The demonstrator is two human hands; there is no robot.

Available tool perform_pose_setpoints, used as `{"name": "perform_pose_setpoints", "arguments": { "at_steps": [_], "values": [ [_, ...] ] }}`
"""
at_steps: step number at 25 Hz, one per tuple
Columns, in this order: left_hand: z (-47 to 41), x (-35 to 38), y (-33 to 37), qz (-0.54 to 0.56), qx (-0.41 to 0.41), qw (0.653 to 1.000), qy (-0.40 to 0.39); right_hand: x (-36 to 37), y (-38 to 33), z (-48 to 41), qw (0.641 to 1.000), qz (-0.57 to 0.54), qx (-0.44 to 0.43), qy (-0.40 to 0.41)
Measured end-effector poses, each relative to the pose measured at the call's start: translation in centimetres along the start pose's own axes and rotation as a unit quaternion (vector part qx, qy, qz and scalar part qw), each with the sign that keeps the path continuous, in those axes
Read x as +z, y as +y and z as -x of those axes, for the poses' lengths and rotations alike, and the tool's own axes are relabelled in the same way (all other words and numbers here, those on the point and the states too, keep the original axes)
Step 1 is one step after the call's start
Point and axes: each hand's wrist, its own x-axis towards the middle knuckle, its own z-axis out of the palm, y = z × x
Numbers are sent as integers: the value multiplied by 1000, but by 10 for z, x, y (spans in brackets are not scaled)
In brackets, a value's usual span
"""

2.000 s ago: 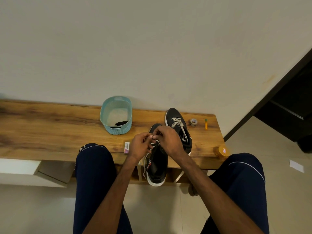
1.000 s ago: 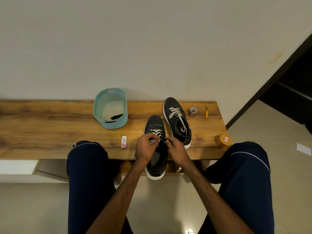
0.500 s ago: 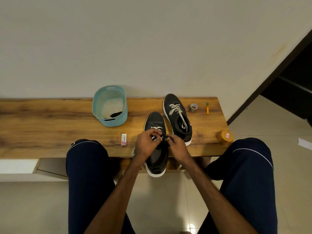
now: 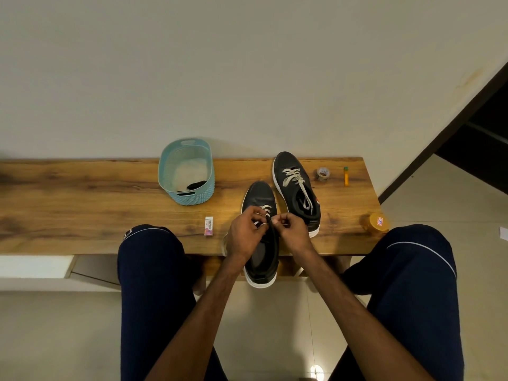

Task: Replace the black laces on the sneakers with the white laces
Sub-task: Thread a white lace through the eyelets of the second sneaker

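Two black sneakers stand on the wooden bench (image 4: pixel 82 204). The near sneaker (image 4: pixel 259 198) overhangs the front edge, and a white lace (image 4: pixel 265 209) crosses its upper eyelets. My left hand (image 4: pixel 246 233) and my right hand (image 4: pixel 291 229) meet over its tongue, each pinching the white lace with curled fingers. The lace ends are hidden by my fingers. The far sneaker (image 4: pixel 295 188) lies to the right, fully threaded with a white lace (image 4: pixel 295 178). A black lace (image 4: pixel 196 185) sits in the teal basket (image 4: pixel 165 171).
A small white box (image 4: pixel 209 226) lies left of my hands. A tape roll (image 4: pixel 322 174) and an orange marker (image 4: pixel 346 176) sit at the back right, an orange jar (image 4: pixel 376 223) near the right front edge. My knees flank the bench.
My hands slid from the upper eyelets toward the sneaker's tongue, exposing the lace crossings. The view tilted downward, so the bench sits higher in the frame.
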Motion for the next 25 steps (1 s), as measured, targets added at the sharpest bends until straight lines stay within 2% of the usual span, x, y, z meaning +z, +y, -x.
{"name": "perform_pose_setpoints", "arguments": {
  "at_steps": [5,7,10,12,15,16,18,19,20,21,22,23,24,25],
  "values": [
    [3,-1,-2,-21,17,1000,-15,2,-9,2,995,11,-78,56],
    [2,0,-3,-4,6,1000,-11,-2,-12,4,996,2,-70,58],
    [2,1,-4,19,-4,1000,-5,-5,-7,6,999,26,-31,13],
    [3,2,-6,29,0,1000,-4,-3,-4,8,997,59,-49,13],
    [3,1,-8,37,6,999,-18,2,-9,11,990,80,-100,56],
    [3,0,-8,31,6,999,-19,2,-16,12,990,46,-114,74],
    [2,-4,-8,5,3,1000,-4,-6,-35,16,979,-149,-111,86],
    [1,-7,-9,-12,-2,1000,2,-14,-46,19,955,-269,-102,70],
    [0,-10,-10,-28,-13,1000,4,-23,-54,22,934,-340,-95,54],
    [-1,-12,-10,-45,-25,999,4,-32,-59,25,929,-354,-95,45],
    [-1,-13,-11,-63,-37,997,7,-38,-59,24,950,-291,-101,47],
    [-2,-13,-12,-77,-48,996,14,-40,-55,21,979,-163,-112,50],
    [-1,-13,-13,-85,-57,994,23,-39,-47,17,990,23,-127,50],
    [0,-11,-15,-89,-65,993,30,-34,-37,14,973,185,-136,25]
  ]
}}
